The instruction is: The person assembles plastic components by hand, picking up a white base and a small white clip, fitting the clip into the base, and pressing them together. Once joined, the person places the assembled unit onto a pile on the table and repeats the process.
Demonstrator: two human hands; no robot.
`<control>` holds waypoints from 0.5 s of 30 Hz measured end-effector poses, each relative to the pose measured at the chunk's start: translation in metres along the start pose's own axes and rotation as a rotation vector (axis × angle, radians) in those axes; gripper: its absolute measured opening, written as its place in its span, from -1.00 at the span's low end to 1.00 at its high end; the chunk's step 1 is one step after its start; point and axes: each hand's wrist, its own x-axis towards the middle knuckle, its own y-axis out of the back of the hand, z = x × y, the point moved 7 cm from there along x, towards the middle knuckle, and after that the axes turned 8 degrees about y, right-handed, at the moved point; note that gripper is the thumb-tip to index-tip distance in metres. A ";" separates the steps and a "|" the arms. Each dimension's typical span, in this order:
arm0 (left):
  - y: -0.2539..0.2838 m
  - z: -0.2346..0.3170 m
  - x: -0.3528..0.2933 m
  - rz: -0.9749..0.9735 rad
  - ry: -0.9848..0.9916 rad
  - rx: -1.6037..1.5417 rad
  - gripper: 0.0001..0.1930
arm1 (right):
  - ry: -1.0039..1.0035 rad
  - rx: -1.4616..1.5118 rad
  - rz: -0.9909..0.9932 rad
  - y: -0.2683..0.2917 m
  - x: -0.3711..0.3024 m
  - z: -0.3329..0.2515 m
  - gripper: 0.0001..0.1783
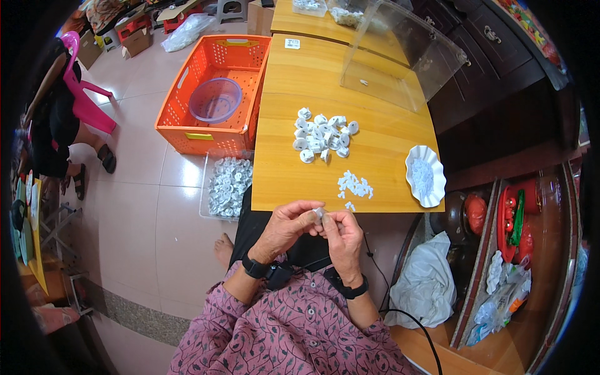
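Just off the table's near edge, my left hand (289, 226) pinches a small white plastic part (319, 213) between thumb and fingers. My right hand (344, 240) meets it there, its fingertips closed on the same part; whether a second tiny piece is between them is hidden. On the yellow wooden table (281, 181) beyond my hands lies a small scatter of tiny white pieces (355, 185). Farther back sits a heap of round white plastic parts (322, 135). To the right, a white scalloped dish (439, 183) holds many small pale pieces.
Left of the table stands an orange crate (187, 139) with a purple basket (215, 115) inside. Nearer is a transparent bin full of white-grey parts (230, 187). A transparent box (387, 62) stands at the table's back right. A seated person (59, 125) is far left; shelves flank the right.
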 end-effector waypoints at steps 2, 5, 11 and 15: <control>-0.001 0.009 -0.005 0.038 -0.020 -0.020 -0.68 | 0.001 -0.052 0.028 0.004 -0.001 0.000 -0.88; 0.016 0.029 -0.013 0.126 -0.097 -0.030 -0.67 | 0.041 -0.169 0.092 0.020 0.001 0.001 -0.88; 0.093 0.085 -0.045 0.499 -0.375 -0.004 -0.67 | 0.104 -0.348 0.173 0.054 0.004 0.013 -0.89; 0.158 0.095 -0.062 0.717 -0.406 0.001 -0.69 | 0.179 -0.487 0.178 0.060 0.007 0.011 -0.91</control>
